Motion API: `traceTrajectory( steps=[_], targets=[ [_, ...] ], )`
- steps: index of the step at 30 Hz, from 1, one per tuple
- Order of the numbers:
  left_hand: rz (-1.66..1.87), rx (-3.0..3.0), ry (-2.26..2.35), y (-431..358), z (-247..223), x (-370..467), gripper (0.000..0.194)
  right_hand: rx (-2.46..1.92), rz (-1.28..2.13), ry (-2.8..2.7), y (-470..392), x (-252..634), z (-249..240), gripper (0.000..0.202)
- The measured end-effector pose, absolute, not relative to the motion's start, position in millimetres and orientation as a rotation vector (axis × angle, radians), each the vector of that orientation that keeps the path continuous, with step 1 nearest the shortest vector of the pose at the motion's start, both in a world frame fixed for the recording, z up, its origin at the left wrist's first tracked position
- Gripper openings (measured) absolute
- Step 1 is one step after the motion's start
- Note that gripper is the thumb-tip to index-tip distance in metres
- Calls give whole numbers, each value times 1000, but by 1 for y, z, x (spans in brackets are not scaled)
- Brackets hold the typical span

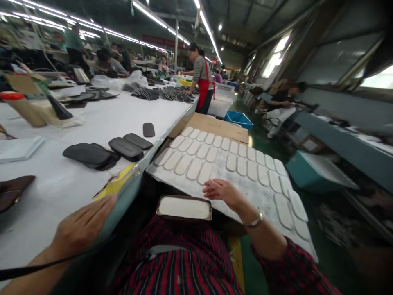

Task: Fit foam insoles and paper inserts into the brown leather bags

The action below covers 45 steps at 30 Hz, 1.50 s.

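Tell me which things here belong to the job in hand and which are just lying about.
Likely the job:
white oval pieces by the right hand
the board beneath them
perhaps the dark oval pads

Apparently just lying about:
blue crate
red-topped container
teal box

The left hand lay flat at the edge of the white table, just beside a yellow patch. The right hand, its fingers loosely bent and a bracelet at its wrist, was over the near side of a board that bore rows of white oval pieces. Between the 2 hands, at the person's lap, was a dark-rimmed piece with a white face. Dark oval pads lay on the table, 1 of them apart from the rest. Farther along, a co-worker in a red apron reached toward dark curved pieces.
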<state>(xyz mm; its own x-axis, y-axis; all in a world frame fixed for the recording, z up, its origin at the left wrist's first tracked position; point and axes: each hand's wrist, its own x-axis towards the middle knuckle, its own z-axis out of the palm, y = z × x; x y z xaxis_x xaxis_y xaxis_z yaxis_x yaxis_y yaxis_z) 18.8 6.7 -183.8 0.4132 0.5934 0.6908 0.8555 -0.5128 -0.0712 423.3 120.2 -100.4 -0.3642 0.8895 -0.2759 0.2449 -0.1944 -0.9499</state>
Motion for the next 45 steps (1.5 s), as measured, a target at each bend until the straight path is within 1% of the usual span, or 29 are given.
traceTrajectory(
  steps=[2,4,5,7,9,10,11,12,13,14,15,16,18,19,20,22,23,25,30,33,36,38,41,45],
  targets=[
    [-777,-2439,-953,42,-152,76,61,-1331,1869,-1435,118,413,-101,45],
    [-671,-2698,-745,71,-133,138,53,-1249,2037,-1295,118,399,-108,45],
    [-580,-2835,-657,83,-128,166,49,-1201,2048,-1234,120,394,-112,40],
    [-463,-3055,-522,99,-126,212,45,-1136,1973,-1144,124,392,-119,27],
    [-487,-3175,-473,109,-134,240,44,-1086,1842,-1098,131,403,-124,18],
    [-552,-3192,-520,112,-141,247,46,-1075,1785,-1081,133,415,-125,16],
    [-627,-3181,-635,115,-149,252,53,-1076,1736,-1064,135,430,-126,18],
    [-684,-3150,-806,116,-158,253,70,-1099,1697,-1067,136,447,-128,20],
    [-689,-3117,-1003,118,-168,254,92,-1147,1681,-1097,135,465,-130,22],
    [-629,-3096,-1198,118,-178,253,111,-1225,1697,-1157,133,482,-134,23],
    [-513,-3089,-1356,118,-188,253,122,-1318,1739,-1249,129,498,-139,23],
    [-371,-3097,-1456,118,-197,253,124,-1414,1790,-1358,125,511,-145,23],
    [-142,-3127,-1513,119,-211,254,118,-1581,1810,-1645,118,527,-159,24],
    [-94,-3134,-1513,119,-214,255,114,-1642,1736,-1821,115,529,-166,24],
    [-82,-3132,-1511,120,-216,257,111,-1683,1601,-2010,114,529,-173,25],
    [-79,-3123,-1511,123,-216,260,108,-1720,1258,-2337,115,523,-183,33],
    [-75,-3120,-1511,125,-214,262,106,-1733,1107,-2444,117,520,-185,38],
    [-54,-3117,-1502,128,-210,266,106,-1770,915,-2555,122,511,-188,42],
    [-2,-3148,-1514,125,-209,268,111,-1916,544,-2559,125,488,-188,44],
    [36,-3171,-1547,123,-209,266,114,-1997,397,-2492,123,476,-193,46],
    [98,-3178,-1587,124,-205,266,120,-1980,328,-2447,124,470,-199,45],
    [105,-3195,-1570,126,-203,268,119,-1950,292,-2435,126,469,-202,43],
    [85,-3224,-1540,130,-203,272,117,-1893,262,-2439,130,470,-205,41],
    [9,-3219,-1580,131,-208,274,119,-1814,259,-2453,135,472,-209,41]
  ],
)
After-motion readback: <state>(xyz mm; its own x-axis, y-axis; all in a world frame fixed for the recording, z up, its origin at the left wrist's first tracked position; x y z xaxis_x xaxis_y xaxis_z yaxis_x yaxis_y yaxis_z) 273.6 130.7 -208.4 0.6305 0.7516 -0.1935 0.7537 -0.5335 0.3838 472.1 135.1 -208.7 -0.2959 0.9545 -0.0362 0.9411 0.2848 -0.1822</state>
